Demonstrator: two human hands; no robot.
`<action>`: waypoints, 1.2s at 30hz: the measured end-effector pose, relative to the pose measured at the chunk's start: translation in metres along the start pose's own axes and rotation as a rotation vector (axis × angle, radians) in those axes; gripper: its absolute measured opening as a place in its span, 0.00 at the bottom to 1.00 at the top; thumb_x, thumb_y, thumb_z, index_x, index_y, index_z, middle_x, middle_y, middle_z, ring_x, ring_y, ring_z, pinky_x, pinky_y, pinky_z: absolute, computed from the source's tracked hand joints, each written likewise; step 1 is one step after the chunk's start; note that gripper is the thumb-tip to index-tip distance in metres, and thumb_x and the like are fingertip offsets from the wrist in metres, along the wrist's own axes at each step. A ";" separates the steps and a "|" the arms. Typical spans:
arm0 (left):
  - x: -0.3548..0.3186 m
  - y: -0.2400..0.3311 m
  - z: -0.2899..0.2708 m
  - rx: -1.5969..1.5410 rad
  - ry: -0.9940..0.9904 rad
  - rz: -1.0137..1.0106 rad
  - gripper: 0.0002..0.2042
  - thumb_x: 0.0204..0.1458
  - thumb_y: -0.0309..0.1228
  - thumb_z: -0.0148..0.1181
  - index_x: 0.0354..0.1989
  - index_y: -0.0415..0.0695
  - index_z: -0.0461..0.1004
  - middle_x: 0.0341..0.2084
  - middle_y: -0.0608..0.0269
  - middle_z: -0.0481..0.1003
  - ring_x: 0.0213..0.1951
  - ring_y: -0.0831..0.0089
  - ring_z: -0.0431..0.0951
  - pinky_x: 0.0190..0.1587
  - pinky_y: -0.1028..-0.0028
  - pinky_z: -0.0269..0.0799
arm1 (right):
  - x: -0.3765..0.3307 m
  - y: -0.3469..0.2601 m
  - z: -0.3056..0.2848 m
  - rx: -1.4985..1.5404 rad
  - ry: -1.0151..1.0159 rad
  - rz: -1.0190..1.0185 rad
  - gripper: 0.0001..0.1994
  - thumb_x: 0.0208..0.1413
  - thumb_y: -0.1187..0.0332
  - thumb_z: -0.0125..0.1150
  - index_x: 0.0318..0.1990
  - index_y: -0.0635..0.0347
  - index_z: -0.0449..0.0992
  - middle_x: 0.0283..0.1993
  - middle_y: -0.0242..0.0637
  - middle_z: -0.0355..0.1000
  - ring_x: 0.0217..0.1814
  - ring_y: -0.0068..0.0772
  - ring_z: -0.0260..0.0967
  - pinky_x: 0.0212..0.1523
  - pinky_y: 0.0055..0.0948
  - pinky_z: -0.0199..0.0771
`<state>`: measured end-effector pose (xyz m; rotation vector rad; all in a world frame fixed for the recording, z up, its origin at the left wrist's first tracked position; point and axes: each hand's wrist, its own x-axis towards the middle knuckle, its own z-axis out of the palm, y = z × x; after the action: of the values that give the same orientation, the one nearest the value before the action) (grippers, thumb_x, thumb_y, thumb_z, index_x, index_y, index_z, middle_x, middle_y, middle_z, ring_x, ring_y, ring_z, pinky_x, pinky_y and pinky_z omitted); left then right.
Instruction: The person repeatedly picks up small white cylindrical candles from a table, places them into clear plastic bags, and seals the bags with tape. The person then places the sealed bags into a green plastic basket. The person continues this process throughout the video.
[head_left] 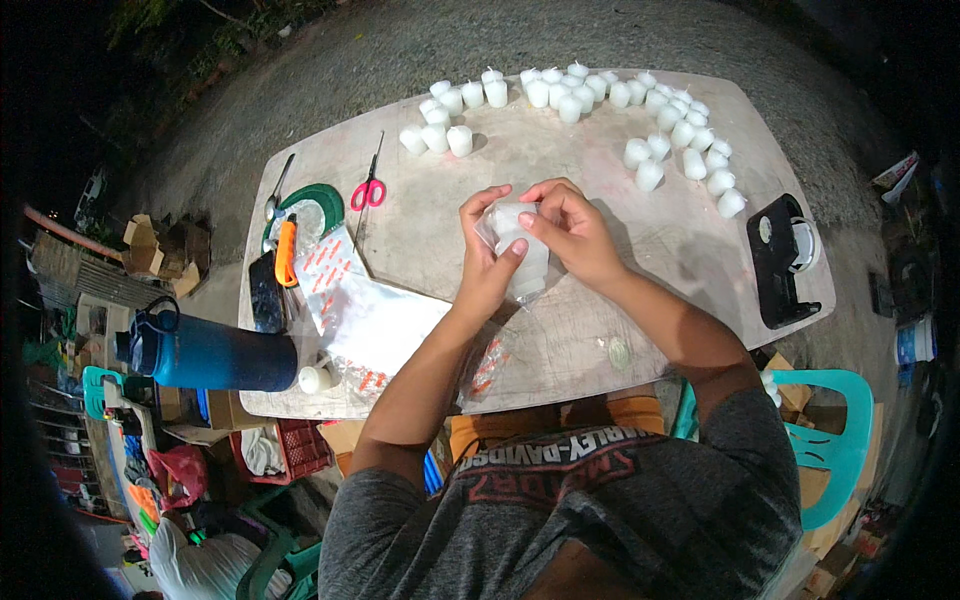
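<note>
In front of me, over the middle of the table, a clear plastic bag [522,262] with white candles in it is held between both hands. My left hand [483,268] grips its left side, thumb across the front and fingers curled behind. My right hand [578,238] pinches the upper right of the bag with thumb and fingers. Beyond my hands, several short white candles [570,108] with wicks stand in a loose arc along the far and right parts of the table. One more white candle [315,379] lies by the near left edge.
On the table [410,255] are pink-handled scissors [368,192], an orange cutter [287,252], a green ring-shaped thing [333,203], a dark phone [267,292], printed plastic packaging [385,325], a blue bottle [225,355] and a black tape dispenser [772,262]. A green chair [850,450] stands at right.
</note>
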<state>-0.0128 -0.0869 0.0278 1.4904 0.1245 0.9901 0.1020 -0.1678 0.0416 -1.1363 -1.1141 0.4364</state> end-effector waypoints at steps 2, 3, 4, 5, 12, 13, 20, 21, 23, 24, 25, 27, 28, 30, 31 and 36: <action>-0.001 -0.003 0.001 0.004 -0.015 -0.009 0.21 0.44 0.16 0.47 0.48 0.42 0.54 0.49 0.52 0.60 0.52 0.66 0.61 0.59 0.66 0.52 | 0.001 0.007 0.003 -0.022 0.039 -0.116 0.13 0.50 0.74 0.62 0.22 0.59 0.62 0.36 0.33 0.64 0.34 0.20 0.59 0.33 0.21 0.60; -0.001 -0.005 0.002 0.006 -0.022 -0.013 0.20 0.44 0.15 0.46 0.47 0.42 0.55 0.49 0.52 0.61 0.52 0.66 0.61 0.59 0.66 0.53 | 0.000 0.006 0.002 -0.065 0.045 -0.112 0.13 0.51 0.75 0.62 0.22 0.59 0.62 0.34 0.33 0.64 0.33 0.21 0.60 0.33 0.21 0.60; -0.003 -0.007 0.002 0.009 -0.001 0.000 0.18 0.46 0.18 0.47 0.46 0.43 0.55 0.48 0.52 0.61 0.51 0.66 0.61 0.58 0.66 0.53 | -0.001 0.004 0.003 -0.106 0.049 -0.104 0.13 0.51 0.76 0.61 0.21 0.60 0.62 0.33 0.33 0.64 0.33 0.22 0.60 0.32 0.22 0.61; -0.004 -0.008 0.004 0.011 0.020 0.014 0.16 0.48 0.21 0.47 0.45 0.44 0.55 0.48 0.51 0.62 0.51 0.66 0.62 0.57 0.65 0.54 | -0.002 0.002 0.003 -0.148 0.053 -0.097 0.13 0.51 0.76 0.61 0.21 0.60 0.61 0.31 0.33 0.63 0.32 0.22 0.60 0.32 0.22 0.61; -0.002 -0.011 0.005 -0.096 0.044 0.053 0.09 0.48 0.16 0.44 0.35 0.42 0.57 0.45 0.53 0.64 0.47 0.69 0.65 0.53 0.70 0.60 | -0.006 0.002 0.015 -0.214 0.194 -0.169 0.14 0.49 0.79 0.60 0.20 0.62 0.60 0.23 0.36 0.59 0.28 0.26 0.61 0.28 0.24 0.60; -0.001 -0.009 0.006 -0.107 0.040 0.062 0.08 0.48 0.16 0.44 0.34 0.42 0.57 0.45 0.52 0.64 0.47 0.69 0.65 0.53 0.70 0.60 | -0.005 -0.001 0.015 -0.219 0.220 -0.162 0.13 0.49 0.79 0.59 0.20 0.62 0.60 0.23 0.36 0.59 0.27 0.26 0.61 0.27 0.24 0.60; 0.010 0.035 0.032 -0.046 -0.129 0.090 0.04 0.51 0.20 0.43 0.32 0.44 0.59 0.45 0.53 0.66 0.46 0.71 0.65 0.52 0.70 0.60 | -0.023 -0.057 -0.009 -0.137 0.243 -0.113 0.11 0.50 0.81 0.58 0.36 0.60 0.63 0.36 0.37 0.66 0.42 0.28 0.66 0.43 0.24 0.67; 0.010 0.038 0.038 -0.065 -0.158 0.030 0.03 0.52 0.21 0.42 0.32 0.44 0.59 0.45 0.53 0.66 0.46 0.71 0.65 0.52 0.71 0.60 | -0.029 -0.072 -0.018 -0.065 0.219 -0.062 0.14 0.51 0.81 0.57 0.42 0.58 0.62 0.39 0.37 0.67 0.48 0.28 0.66 0.47 0.23 0.66; 0.010 0.043 0.048 -0.123 -0.215 -0.054 0.02 0.53 0.23 0.42 0.33 0.45 0.59 0.46 0.54 0.66 0.45 0.73 0.65 0.51 0.72 0.60 | -0.052 -0.104 -0.059 -0.234 0.226 -0.098 0.19 0.50 0.76 0.61 0.47 0.60 0.59 0.42 0.39 0.68 0.49 0.32 0.67 0.51 0.30 0.65; 0.009 0.044 0.054 -0.162 -0.242 -0.082 0.02 0.54 0.23 0.41 0.33 0.46 0.60 0.46 0.54 0.66 0.44 0.73 0.65 0.51 0.72 0.60 | -0.068 -0.116 -0.085 -0.316 0.224 -0.113 0.23 0.50 0.74 0.62 0.50 0.61 0.58 0.43 0.40 0.68 0.49 0.34 0.67 0.53 0.33 0.64; 0.010 0.047 0.066 -0.203 -0.273 -0.103 0.02 0.54 0.24 0.41 0.33 0.46 0.60 0.46 0.55 0.66 0.44 0.73 0.64 0.50 0.73 0.60 | -0.085 -0.124 -0.126 -0.639 0.386 -0.208 0.25 0.50 0.72 0.62 0.53 0.63 0.57 0.43 0.41 0.68 0.49 0.34 0.66 0.54 0.34 0.63; 0.008 0.046 0.087 -0.253 -0.303 -0.130 0.01 0.55 0.25 0.42 0.33 0.46 0.60 0.46 0.56 0.67 0.43 0.74 0.64 0.49 0.74 0.61 | -0.118 -0.143 -0.186 -0.835 0.832 -0.173 0.31 0.52 0.67 0.62 0.59 0.65 0.52 0.45 0.43 0.68 0.49 0.36 0.66 0.53 0.36 0.63; 0.007 0.046 0.099 -0.283 -0.325 -0.146 0.01 0.55 0.25 0.42 0.33 0.46 0.60 0.46 0.56 0.67 0.43 0.74 0.64 0.48 0.74 0.61 | -0.139 -0.149 -0.225 -1.094 1.002 -0.090 0.32 0.53 0.64 0.61 0.59 0.67 0.51 0.43 0.43 0.69 0.48 0.36 0.66 0.52 0.34 0.63; 0.001 0.038 0.126 -0.221 -0.349 -0.171 0.02 0.55 0.24 0.42 0.32 0.45 0.61 0.44 0.57 0.68 0.42 0.75 0.64 0.48 0.75 0.61 | -0.167 -0.144 -0.276 -0.849 1.054 0.392 0.38 0.53 0.58 0.62 0.61 0.71 0.47 0.36 0.43 0.72 0.47 0.35 0.67 0.50 0.33 0.66; -0.002 0.032 0.142 -0.188 -0.356 -0.182 0.02 0.55 0.24 0.42 0.32 0.45 0.61 0.44 0.58 0.68 0.41 0.76 0.64 0.47 0.76 0.61 | -0.171 -0.138 -0.285 -0.665 0.985 0.459 0.39 0.53 0.58 0.62 0.62 0.72 0.45 0.33 0.41 0.72 0.43 0.32 0.68 0.45 0.29 0.67; -0.022 -0.002 0.209 -0.207 -0.463 -0.158 0.02 0.54 0.23 0.42 0.33 0.44 0.63 0.44 0.58 0.69 0.44 0.74 0.66 0.48 0.75 0.61 | -0.160 -0.118 -0.287 -0.367 0.817 0.437 0.45 0.51 0.58 0.64 0.63 0.77 0.41 0.25 0.34 0.72 0.28 0.24 0.69 0.35 0.20 0.69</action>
<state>0.1055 -0.2602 0.0470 1.4555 -0.1855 0.4969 0.2541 -0.4805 0.0707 -1.6825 -0.2220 0.0616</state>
